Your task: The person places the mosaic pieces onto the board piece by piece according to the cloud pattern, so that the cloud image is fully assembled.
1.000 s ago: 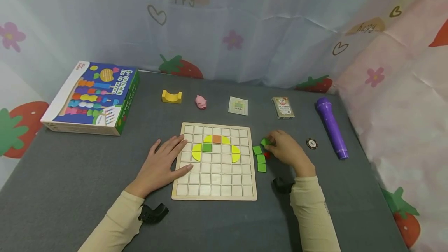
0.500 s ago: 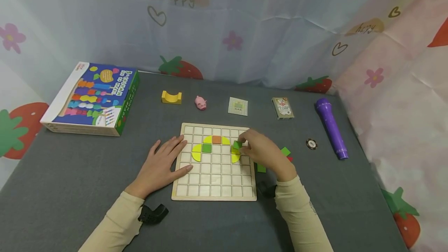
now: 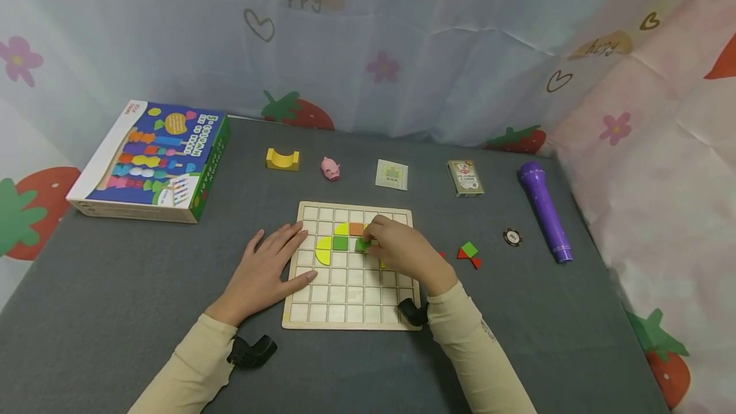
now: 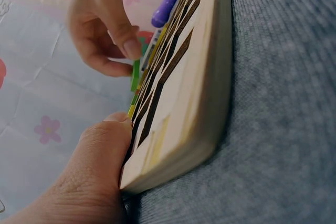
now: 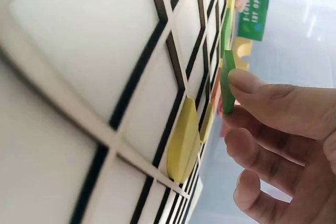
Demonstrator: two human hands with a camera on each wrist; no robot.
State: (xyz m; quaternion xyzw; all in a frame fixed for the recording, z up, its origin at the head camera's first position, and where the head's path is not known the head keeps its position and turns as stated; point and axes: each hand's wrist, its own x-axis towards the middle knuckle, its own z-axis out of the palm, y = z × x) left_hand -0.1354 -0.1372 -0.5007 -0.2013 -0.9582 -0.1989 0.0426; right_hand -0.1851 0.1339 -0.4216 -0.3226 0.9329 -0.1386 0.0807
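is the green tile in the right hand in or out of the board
Out: the wrist views show the right hand pinching the green tile above the board, not seated in it.

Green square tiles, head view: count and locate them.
3: one tile in the grid board, one tile pinched in the right hand, one tile beside red triangles; that hand may hide more.

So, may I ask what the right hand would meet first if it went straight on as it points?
The right hand, with a green tile pinched, points leftward over the board; it would probably meet the green square in the grid first, though height is unclear.
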